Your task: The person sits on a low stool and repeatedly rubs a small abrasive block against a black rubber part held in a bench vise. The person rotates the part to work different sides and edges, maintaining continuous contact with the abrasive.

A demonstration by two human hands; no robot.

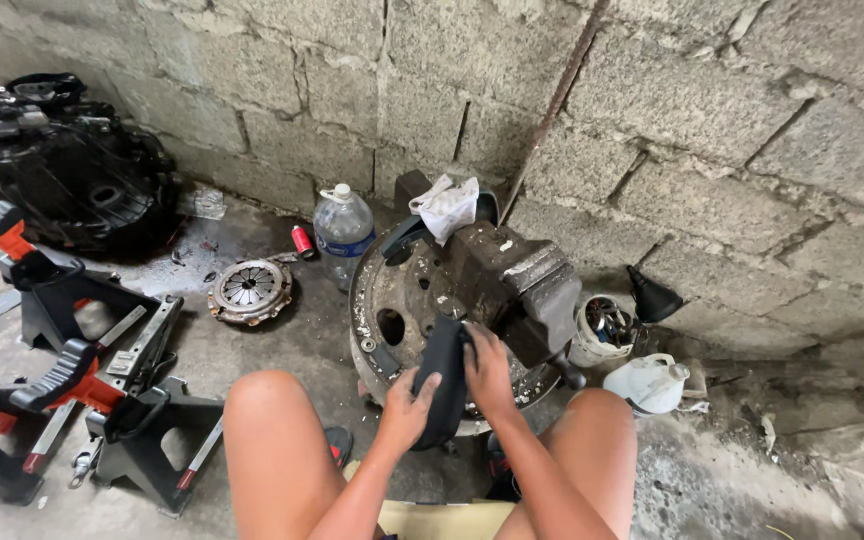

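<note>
I sit low with both knees in view, facing a rusty round wheel rim [392, 290] that bears a heavy bench vise [512, 280]. My left hand [407, 408] and my right hand [487, 370] both grip a dark, flat, curved part [444, 375] held upright against the front of the rim, just below the vise jaws. The left hand wraps its lower left edge, the right hand presses its upper right side. A crumpled white rag [449, 205] lies on top of the vise.
A clear water bottle [342, 230] and a small red can [302, 241] stand by the block wall. A clutch disc [250, 291] lies on the floor. Black and red jack stands [102, 390] and a gearbox housing [72, 180] are at left. At right: a tin of parts [602, 325], a black funnel [652, 297], a white jug [647, 383].
</note>
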